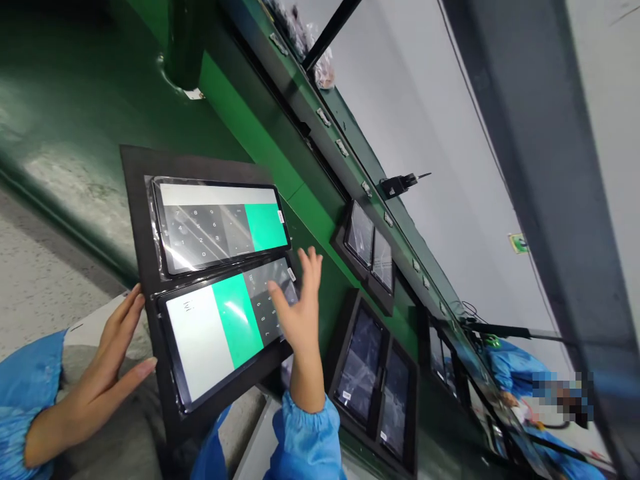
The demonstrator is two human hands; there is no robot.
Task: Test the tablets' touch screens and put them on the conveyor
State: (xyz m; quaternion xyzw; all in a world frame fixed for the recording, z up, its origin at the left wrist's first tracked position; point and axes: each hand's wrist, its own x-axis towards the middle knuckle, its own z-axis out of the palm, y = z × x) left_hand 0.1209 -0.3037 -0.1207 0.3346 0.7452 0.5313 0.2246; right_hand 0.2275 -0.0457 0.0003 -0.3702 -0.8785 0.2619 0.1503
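A black tray [136, 200] holds two lit phone screens side by side. The upper screen [220, 223] and the lower screen [230, 327] both show a keypad with green and white blocks. My left hand [107, 363] is open, fingers stretched, touching the tray's near left edge. My right hand [300, 310] is open with fingers spread, hovering over the lower screen's keypad end. Both arms wear blue sleeves.
The tray lies on a green conveyor belt [75, 113]. Further trays [370, 247] [375, 373] [445, 353] with dark screens follow along the belt. A co-worker in blue [515, 373] stands at the far end. A grey wall [430, 133] runs behind the line.
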